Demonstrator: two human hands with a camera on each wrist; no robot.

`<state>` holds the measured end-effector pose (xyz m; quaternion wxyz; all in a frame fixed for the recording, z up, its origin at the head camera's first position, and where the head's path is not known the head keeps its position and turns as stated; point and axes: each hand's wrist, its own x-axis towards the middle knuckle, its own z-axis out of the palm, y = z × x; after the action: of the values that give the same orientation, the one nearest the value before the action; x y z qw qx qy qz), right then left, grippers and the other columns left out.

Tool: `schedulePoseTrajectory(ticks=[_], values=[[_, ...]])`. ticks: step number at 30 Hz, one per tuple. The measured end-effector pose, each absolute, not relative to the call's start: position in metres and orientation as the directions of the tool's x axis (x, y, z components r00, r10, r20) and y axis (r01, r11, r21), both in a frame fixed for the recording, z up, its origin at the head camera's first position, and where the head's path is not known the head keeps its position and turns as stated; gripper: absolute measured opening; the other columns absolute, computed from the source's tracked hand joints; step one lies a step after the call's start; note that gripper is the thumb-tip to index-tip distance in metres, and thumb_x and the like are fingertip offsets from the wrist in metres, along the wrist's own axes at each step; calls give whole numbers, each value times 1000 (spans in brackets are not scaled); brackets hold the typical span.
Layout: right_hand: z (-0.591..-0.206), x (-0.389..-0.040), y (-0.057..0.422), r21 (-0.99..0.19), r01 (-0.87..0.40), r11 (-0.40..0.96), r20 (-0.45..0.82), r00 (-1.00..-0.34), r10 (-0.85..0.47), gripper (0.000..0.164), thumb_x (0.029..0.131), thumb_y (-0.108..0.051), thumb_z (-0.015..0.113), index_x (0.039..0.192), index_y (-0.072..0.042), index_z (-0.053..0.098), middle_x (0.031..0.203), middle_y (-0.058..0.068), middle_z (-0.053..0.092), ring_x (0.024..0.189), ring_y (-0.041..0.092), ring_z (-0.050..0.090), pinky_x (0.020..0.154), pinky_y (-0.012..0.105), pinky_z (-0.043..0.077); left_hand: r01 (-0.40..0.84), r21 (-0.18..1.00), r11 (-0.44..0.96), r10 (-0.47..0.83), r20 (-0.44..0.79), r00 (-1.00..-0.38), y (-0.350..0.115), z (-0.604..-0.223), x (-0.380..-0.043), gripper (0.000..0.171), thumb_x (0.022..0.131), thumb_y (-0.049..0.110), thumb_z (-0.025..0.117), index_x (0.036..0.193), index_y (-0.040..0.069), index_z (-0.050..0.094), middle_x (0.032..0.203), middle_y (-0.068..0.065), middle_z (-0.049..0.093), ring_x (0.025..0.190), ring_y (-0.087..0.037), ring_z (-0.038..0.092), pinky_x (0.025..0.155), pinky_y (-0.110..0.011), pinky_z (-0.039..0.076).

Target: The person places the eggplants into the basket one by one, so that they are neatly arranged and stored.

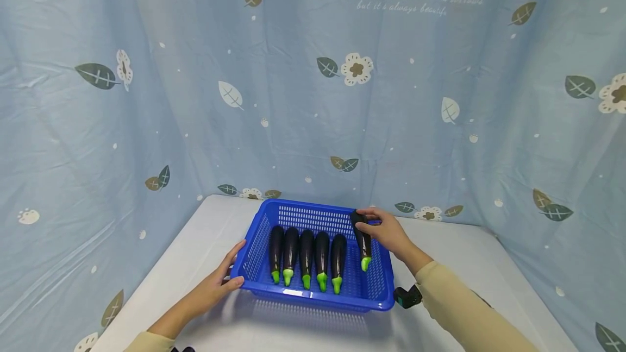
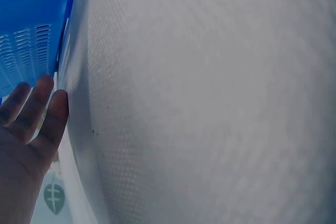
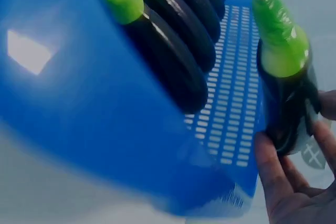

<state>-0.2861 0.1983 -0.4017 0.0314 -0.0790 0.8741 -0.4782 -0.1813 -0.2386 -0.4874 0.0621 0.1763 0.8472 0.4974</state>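
A blue plastic basket [image 1: 318,299] with slotted walls stands on the table. Inside it, several dark purple eggplants [image 1: 306,257] lie side by side toward the left, green stems pointing to me. My right hand [image 1: 391,232] holds another eggplant [image 1: 363,246] between thumb and fingers at the basket's right side, stem end lower and toward me. The right wrist view shows the fingers around the blunt end of this eggplant [image 3: 286,87]. At the basket's left end is my left hand [image 1: 215,282], its fingers extended against the outer wall; they look fairly straight in the left wrist view.
The basket rests on a white-covered table [image 1: 205,232]. A blue curtain [image 1: 293,124] with printed leaves and flowers hangs behind and along both sides. A small black object [image 1: 408,296] is by the right wrist, near the basket's front right corner.
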Motion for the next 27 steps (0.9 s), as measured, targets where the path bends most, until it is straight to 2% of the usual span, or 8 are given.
schedulePoseTrajectory(ticks=[7,12,15,20,27], values=[[-405,-288,180,-731,-138,669,53,-988,-146,36,92,-23,76,126,-11,71,132,25,62,113,40,64,85,49,56,251,863,439,366,83,-927,-239,-487,-181,80,102,18,57,164,22,8,153,-37,31,126,-41,53,94,-31,50],[-408,-291,174,-717,-119,687,32,-990,-137,36,91,-20,77,124,-8,71,127,25,64,93,31,70,72,39,58,242,866,439,364,75,-928,-238,-485,-180,79,102,17,57,164,23,8,153,-36,31,126,-41,53,94,-31,50],[-410,-292,171,-697,-107,709,8,-990,-141,38,89,-19,78,124,-7,71,124,26,65,88,28,70,69,38,58,243,870,430,364,79,-928,-237,-485,-180,79,102,16,57,164,22,9,152,-36,31,126,-41,53,94,-30,50],[-413,-293,167,-638,-121,761,-1,-987,-159,37,88,-19,80,122,-7,72,118,22,68,97,32,69,79,45,57,244,870,428,364,82,-928,-237,-486,-181,79,102,18,58,164,22,10,152,-37,31,125,-41,54,92,-31,50],[-416,-294,162,-577,-130,807,-12,-986,-167,37,87,-18,79,122,-7,72,119,18,70,102,33,68,90,50,53,247,862,442,359,82,-930,-237,-487,-181,79,101,18,58,164,22,10,152,-37,31,124,-41,54,93,-32,51]])
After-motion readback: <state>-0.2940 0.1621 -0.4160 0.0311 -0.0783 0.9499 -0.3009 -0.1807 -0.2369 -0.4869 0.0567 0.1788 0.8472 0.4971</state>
